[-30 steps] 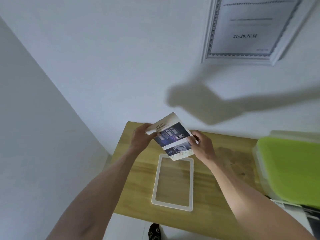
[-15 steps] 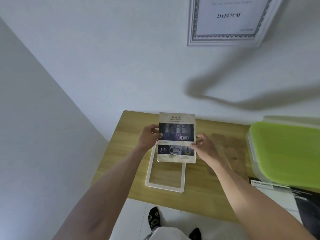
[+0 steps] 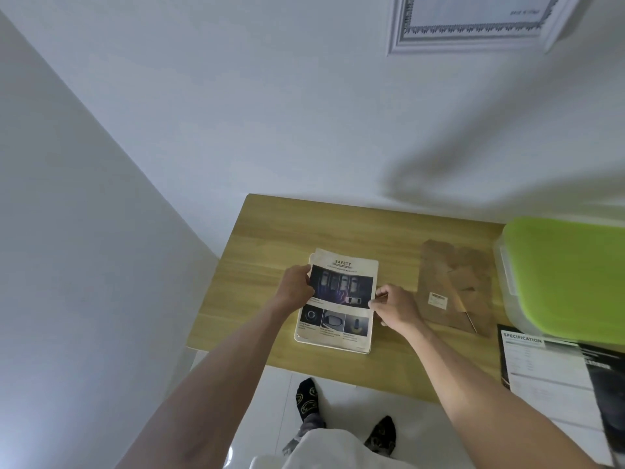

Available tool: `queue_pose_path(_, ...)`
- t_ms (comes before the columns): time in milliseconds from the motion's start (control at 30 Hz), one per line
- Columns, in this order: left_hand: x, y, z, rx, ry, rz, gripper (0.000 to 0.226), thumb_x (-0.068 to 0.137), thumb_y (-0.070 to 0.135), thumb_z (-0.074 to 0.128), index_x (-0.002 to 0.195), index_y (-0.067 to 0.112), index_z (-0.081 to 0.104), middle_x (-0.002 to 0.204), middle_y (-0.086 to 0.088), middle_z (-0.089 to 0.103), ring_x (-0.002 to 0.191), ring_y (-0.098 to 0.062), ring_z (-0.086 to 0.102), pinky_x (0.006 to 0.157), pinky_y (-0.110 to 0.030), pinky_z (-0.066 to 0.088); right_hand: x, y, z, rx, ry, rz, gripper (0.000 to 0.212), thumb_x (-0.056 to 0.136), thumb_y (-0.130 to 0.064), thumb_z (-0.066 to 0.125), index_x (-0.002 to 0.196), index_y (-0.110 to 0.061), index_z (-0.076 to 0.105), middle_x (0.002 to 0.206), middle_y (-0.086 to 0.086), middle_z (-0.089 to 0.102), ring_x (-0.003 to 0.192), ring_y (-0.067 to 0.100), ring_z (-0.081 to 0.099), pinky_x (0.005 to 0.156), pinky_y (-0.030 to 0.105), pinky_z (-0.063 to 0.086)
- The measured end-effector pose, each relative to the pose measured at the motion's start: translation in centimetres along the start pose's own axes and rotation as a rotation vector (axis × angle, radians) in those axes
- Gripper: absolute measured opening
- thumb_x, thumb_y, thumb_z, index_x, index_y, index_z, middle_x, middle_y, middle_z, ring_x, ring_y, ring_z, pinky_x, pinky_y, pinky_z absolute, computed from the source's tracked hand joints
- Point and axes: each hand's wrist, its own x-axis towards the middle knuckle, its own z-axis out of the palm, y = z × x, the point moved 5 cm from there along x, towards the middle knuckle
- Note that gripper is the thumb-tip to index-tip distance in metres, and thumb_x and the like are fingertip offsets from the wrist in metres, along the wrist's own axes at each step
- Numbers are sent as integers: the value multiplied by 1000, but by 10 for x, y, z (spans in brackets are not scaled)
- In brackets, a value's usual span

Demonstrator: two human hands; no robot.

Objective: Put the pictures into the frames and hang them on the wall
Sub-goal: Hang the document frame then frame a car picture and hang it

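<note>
Both forearms reach forward from the bottom of the view over the light wooden desk (image 3: pixel 257 231). The left hand (image 3: pixel 295 285) sits at the 9 o'clock edge of the printed "SAFETY" picture sheet with dark car photos (image 3: pixel 340 299), its fingers curled over that edge and pinching the paper. The right hand (image 3: pixel 397 308) is at the sheet's 3 o'clock edge, thumb and forefinger closed on the paper's border, the other fingers folded under.

The sheet lies flat over the white rectangular plastic frame (image 3: pixel 333 345), of which only a thin rim shows at the sheet's 6 o'clock and 9 o'clock sides; sheet and frame rest near the middle of the desk.

Half a second before, the sheet was held tilted above the far end of the frame, whose open lower half was bare; it is now lowered square onto the frame and covers it. Both hands keep the same side grips they had then.

At 3 o'clock of the right hand lies a flat brown cardboard backing piece with a small white label (image 3: pixel 455 292). Further toward 3 o'clock stands a clear plastic box with a lime-green lid (image 3: pixel 568 279), and at its 6 o'clock a black-and-white "SPECIFICATION" sheet (image 3: pixel 548 370). At 12 o'clock, a white-framed certificate (image 3: pixel 473 32) hangs on the white wall (image 3: pixel 270 113).
</note>
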Motion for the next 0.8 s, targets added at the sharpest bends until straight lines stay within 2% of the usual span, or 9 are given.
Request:
queue_pose_path(100, 3, -6, 6, 103, -7, 13, 27, 81, -6, 56, 104, 2, 66, 98, -8, 54, 86, -28, 58, 71, -34, 50, -2, 0, 4, -73, 34, 3, 42, 88, -26, 70, 126, -13, 57, 120, 7, 66, 92, 24, 69, 79, 41, 59)
queue_pose_path(200, 5, -14, 12, 180, -15, 20, 24, 80, 1, 56, 102, 5, 67, 104, -10, 54, 88, -32, 60, 79, -44, 54, -5, -3, 7, -173, 47, -3, 45, 90, -27, 69, 131, -15, 53, 120, 4, 66, 97, 21, 66, 76, 32, 51)
queue_pose_path(300, 5, -18, 11, 212, -6, 29, 23, 81, 4, 56, 102, 6, 66, 105, -9, 53, 89, -32, 59, 78, -43, 52, -4, -5, 12, -209, 61, -5, 48, 89, -27, 70, 132, -17, 51, 109, 1, 69, 88, 17, 65, 71, 34, 53)
queue_pose_path(400, 6, -23, 11, 211, -8, 39, 32, 81, 5, 55, 112, 9, 65, 108, -9, 52, 94, -32, 58, 80, -44, 51, -2, -6, 17, -221, 69, -4, 56, 87, -21, 70, 137, -21, 45, 103, 0, 67, 85, 17, 66, 71, 38, 57)
queue_pose_path(533, 9, -31, 15, 174, -40, 60, 41, 82, 1, 54, 122, 10, 62, 112, -11, 53, 100, -33, 58, 82, -41, 50, -3, -8, 23, -179, 72, 1, 65, 85, -12, 69, 145, -22, 42, 130, 6, 59, 110, 24, 61, 84, 37, 53)
queue_pose_path(633, 13, -36, 14, 123, -48, 78, 46, 82, -3, 55, 126, 8, 61, 115, -14, 55, 102, -33, 58, 88, -40, 50, -1, -7, 28, -172, 72, 11, 65, 85, -10, 67, 145, -20, 43, 138, 7, 55, 116, 25, 59, 92, 40, 52)
queue_pose_path(700, 17, -39, 14, 102, -55, 82, 49, 81, -2, 56, 129, 8, 60, 117, -15, 56, 104, -33, 58, 90, -41, 50, 1, -8, 28, -169, 86, 24, 64, 84, -10, 66, 144, -21, 45, 134, 7, 58, 110, 26, 62, 87, 40, 54)
queue_pose_path(800, 21, -39, 14, 86, -61, 95, 45, 82, -2, 57, 126, 7, 62, 115, -14, 56, 101, -33, 59, 89, -42, 51, 5, -10, 26, -177, 96, 61, 64, 83, -12, 65, 143, -24, 45, 115, 8, 65, 95, 28, 66, 68, 34, 50)
